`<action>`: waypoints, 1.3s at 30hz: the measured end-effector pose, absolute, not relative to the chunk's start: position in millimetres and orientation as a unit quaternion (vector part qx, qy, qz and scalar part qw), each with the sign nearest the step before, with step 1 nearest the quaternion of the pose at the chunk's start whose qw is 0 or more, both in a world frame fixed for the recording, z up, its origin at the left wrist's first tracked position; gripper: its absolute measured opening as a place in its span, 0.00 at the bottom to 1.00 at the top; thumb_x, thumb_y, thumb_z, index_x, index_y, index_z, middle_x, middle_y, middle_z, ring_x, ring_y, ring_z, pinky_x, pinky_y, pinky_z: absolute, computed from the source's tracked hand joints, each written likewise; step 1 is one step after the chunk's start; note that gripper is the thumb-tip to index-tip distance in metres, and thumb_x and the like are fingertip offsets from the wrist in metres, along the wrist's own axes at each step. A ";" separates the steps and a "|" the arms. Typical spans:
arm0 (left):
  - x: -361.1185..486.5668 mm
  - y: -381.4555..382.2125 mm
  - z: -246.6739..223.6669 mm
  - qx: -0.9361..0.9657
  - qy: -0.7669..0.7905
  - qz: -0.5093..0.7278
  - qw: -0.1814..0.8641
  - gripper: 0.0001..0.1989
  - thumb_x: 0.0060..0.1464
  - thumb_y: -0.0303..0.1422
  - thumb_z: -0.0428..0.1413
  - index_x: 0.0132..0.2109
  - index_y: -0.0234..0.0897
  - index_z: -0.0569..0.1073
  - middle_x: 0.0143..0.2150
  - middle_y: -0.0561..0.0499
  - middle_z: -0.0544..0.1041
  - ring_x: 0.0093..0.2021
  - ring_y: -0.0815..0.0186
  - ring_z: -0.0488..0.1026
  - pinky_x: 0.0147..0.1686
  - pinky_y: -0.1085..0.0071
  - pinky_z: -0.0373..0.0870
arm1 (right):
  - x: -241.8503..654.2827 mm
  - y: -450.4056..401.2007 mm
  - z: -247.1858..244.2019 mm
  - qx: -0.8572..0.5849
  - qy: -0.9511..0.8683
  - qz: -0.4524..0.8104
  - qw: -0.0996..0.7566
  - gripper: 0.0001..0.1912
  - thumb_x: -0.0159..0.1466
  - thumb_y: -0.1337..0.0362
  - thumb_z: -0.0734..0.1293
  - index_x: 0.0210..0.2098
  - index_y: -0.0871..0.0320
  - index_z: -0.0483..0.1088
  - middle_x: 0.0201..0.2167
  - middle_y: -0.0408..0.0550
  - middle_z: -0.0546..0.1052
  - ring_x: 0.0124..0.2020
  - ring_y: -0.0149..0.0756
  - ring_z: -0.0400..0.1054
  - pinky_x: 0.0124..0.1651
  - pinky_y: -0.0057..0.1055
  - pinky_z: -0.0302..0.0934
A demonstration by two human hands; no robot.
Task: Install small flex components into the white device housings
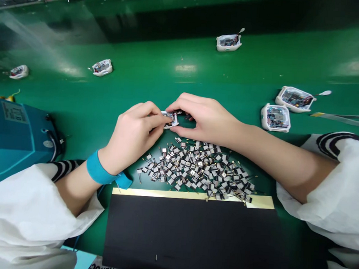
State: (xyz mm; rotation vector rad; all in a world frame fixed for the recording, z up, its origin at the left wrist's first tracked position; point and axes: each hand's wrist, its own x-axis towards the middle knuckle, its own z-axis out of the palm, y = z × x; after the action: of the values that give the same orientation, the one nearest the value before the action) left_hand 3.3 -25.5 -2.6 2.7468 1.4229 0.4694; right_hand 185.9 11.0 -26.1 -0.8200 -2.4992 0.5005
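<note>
a glossy green work bench (184,65) fills the view, with a boxy teal-blue machine (13,135) at its left edge and a flat black pad with a gold strip along its far edge (191,233) at the near side. the left hand (132,134) and right hand (205,119) meet near the middle, both on one small white plastic housing (170,119) with a circuit board showing inside, just above the heap; whether it touches the bench i cannot tell. the left fingers (150,118) lie pressed together, their tips against the housing's left side, while the right thumb and forefinger (177,106) pinch it from its near and far edges. a bright blue wrist strap (101,170) circles the left wrist, below which shows a white sleeve (23,218). five other white plastic housings (275,117) sit apart on the bench, three beyond the hands and two at the right, and they look finished with, though that is a judgement. a single loose heap of tiny black-and-silver parts with thin wire leads (195,166) looks left to use, well over a hundred by eye, too many to count exactly. long slim metal tweezers with a yellow tip (337,118) lie at the far right.
</note>
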 end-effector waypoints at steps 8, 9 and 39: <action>2.6 -24.7 -3.3 0.882 0.446 0.152 0.010 0.10 0.55 0.31 0.47 0.40 0.40 0.72 0.34 0.52 0.70 0.34 0.68 0.66 0.34 0.73 0.63 | 185.9 10.9 -26.3 -0.305 -0.910 0.175 0.221 0.13 0.59 0.59 0.59 0.40 0.60 0.63 0.36 0.46 0.67 0.36 0.33 0.62 0.32 0.25 0.55; 2.8 -24.7 -3.1 0.883 0.445 0.151 0.010 0.10 0.55 0.31 0.47 0.39 0.39 0.72 0.34 0.52 0.70 0.34 0.68 0.66 0.34 0.73 0.63 | 185.9 10.8 -26.2 -0.306 -0.909 0.175 0.221 0.13 0.59 0.59 0.59 0.40 0.60 0.63 0.36 0.46 0.67 0.36 0.32 0.62 0.32 0.25 0.55; 2.7 -25.0 -3.0 0.887 0.436 0.154 0.012 0.08 0.55 0.29 0.48 0.39 0.41 0.71 0.35 0.52 0.69 0.34 0.67 0.66 0.32 0.71 0.63 | 187.4 13.3 -29.2 -0.281 -0.912 0.152 0.255 0.12 0.58 0.59 0.63 0.38 0.59 0.64 0.34 0.42 0.68 0.33 0.28 0.63 0.30 0.23 0.57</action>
State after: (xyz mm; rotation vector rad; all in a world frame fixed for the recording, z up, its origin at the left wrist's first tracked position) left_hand 2.7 -25.0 -3.0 2.7649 1.3602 0.4795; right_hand 187.4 13.3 -29.2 -0.7640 -2.4779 0.4137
